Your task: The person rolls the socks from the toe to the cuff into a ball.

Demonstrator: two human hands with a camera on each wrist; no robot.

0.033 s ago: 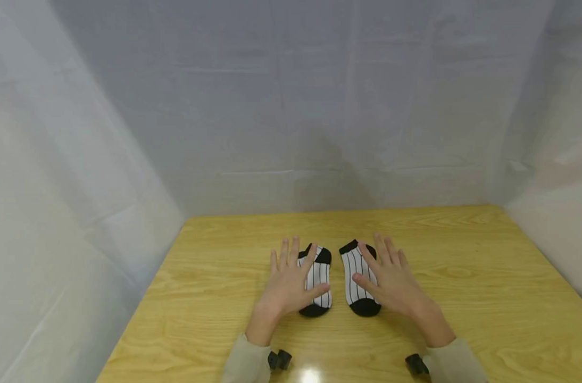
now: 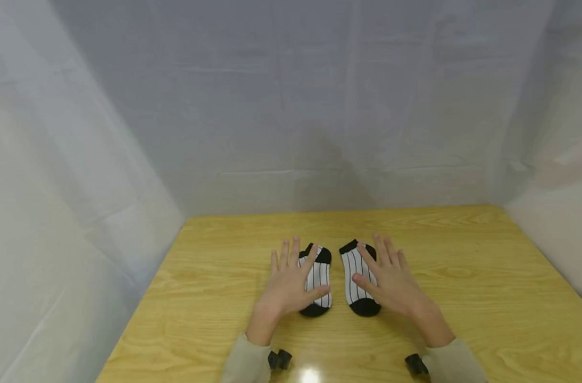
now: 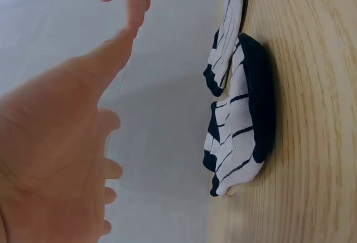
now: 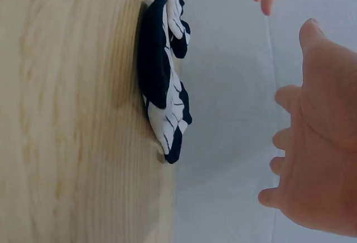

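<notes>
The left hand hangs flat and spread above the left sock, fingers straight and apart, holding nothing; the left wrist view shows clear air between the palm and the sock, so it hovers rather than presses. The right hand mirrors it over the right sock, fingers likewise splayed and relaxed, and the right wrist view shows the same gap between that hand and its sock. The open, palm-down posture reads to me as hands poised over each sock, placed so that either could come down flat on the fabric or draw it sideways. The two socks lie side by side, close but not touching, black toes toward the far curtain and black heels toward the person, white striped bodies between; each hand covers the outer half of its sock in the head view. They sit near the middle of the wooden table, somewhat toward the person. Bare wood runs out to both sides and ahead, so there is open room to slide either sock outward or forward. The far edge meets a pale curtain backdrop, which also closes in the left and right sides, nearest at the left rear corner. The beige sleeves reach in from the near edge.
</notes>
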